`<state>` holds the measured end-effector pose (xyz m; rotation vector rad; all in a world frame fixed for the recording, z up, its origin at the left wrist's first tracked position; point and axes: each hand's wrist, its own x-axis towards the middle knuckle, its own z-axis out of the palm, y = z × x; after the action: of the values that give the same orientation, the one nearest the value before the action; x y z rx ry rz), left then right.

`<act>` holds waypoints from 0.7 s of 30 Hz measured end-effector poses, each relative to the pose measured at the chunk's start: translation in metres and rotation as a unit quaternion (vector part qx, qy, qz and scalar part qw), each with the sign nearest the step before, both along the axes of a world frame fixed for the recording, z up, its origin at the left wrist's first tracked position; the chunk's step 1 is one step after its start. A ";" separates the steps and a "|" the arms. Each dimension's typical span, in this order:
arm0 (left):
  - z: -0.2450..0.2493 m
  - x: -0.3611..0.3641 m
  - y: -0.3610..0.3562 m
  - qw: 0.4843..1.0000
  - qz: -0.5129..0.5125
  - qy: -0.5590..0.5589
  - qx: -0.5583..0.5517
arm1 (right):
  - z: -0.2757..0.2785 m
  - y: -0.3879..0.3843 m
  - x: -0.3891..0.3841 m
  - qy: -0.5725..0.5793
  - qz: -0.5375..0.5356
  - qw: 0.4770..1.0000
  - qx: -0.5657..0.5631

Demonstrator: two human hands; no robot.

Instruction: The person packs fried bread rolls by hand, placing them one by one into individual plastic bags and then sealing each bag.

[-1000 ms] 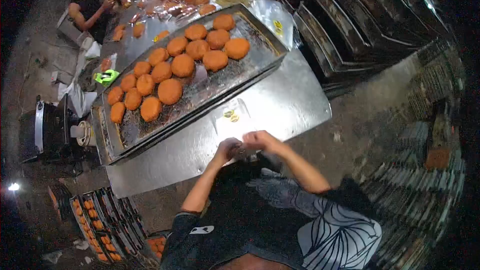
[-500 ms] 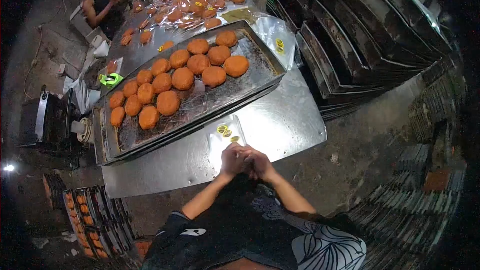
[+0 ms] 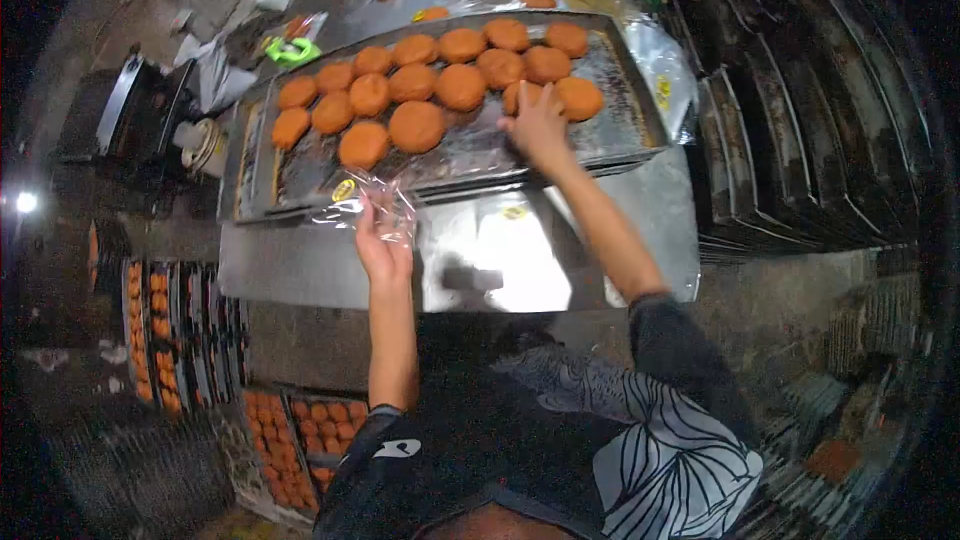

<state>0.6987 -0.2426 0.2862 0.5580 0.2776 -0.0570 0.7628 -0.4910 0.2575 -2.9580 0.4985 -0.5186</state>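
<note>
Left hand pinches a clear bag at the tray's near edge; right hand, fingers spread, touches a bun: grip gently next.

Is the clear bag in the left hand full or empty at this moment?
Empty: the clear bag held by the left hand shows no bun inside; the right hand rests on a bun on the tray.

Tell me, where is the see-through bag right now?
In the head view, the clear plastic bag is left of centre, pinched in the left hand, right at the near edge of the baking tray, just below the round orange buns.
</note>
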 end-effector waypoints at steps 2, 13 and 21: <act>0.010 -0.004 0.025 0.997 0.032 0.035 -0.054 | -0.041 -0.029 0.044 0.068 0.023 0.997 0.004; 0.026 -0.013 0.033 0.991 -0.008 -0.136 -0.013 | 0.077 0.160 -0.107 -0.264 0.383 0.873 0.147; 0.034 -0.021 -0.016 0.983 -0.137 -0.077 0.097 | 0.066 0.147 -0.110 -0.326 0.213 0.897 0.211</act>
<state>0.6778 -0.2587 0.3197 0.7887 0.0533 -0.2534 0.6530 -0.3444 0.3232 -2.1865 -0.1032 -1.1037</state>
